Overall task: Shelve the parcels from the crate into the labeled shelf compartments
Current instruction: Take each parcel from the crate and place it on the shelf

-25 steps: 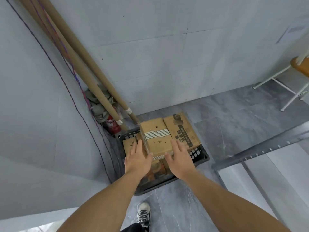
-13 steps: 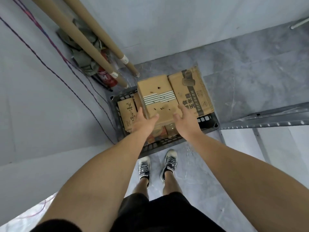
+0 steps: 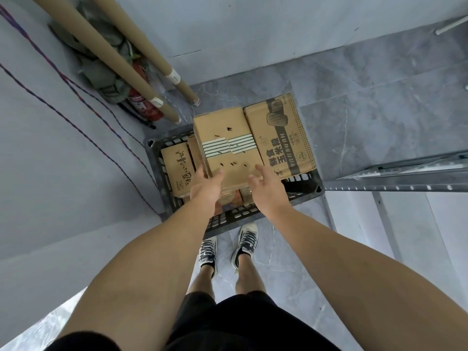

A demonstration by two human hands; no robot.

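**Location.** The crate [image 3: 228,220] stands on the floor in front of the person's feet. The striped box [image 3: 228,145] lies on top of the load, flat and above the crate rim. Its right side touches the printed box [image 3: 281,138]. A small box [image 3: 177,168] sits lower in the crate, to its left. The shelf rail [image 3: 395,187] is to the right of the crate.

**Hand state.** Neither hand grips anything.
- The left hand [image 3: 205,188] is extended, with straight fingers at the near left corner of the striped box. Contact cannot be confirmed.
- The right hand [image 3: 268,191] is spread and relaxed at the near right corner. It appears slightly clear of the box.

**Handling (assessment).**
- The striped box is corrugated cardboard, so it is probably stiff, dry and easy to grip.
- Weight cannot be read from the view, so treat the box as moderately heavy until it has been tested.
- The top face has several small punctures and may be weak, so do not press or pinch there.

**Grip points (recommended).**
1. Place the left palm on the exposed left wall, low down.
2. The right wall is blocked by the printed box, so tip the near edge up first.
3. Slide the right fingers under the near bottom edge.
4. Lift with both hands and keep the box level.
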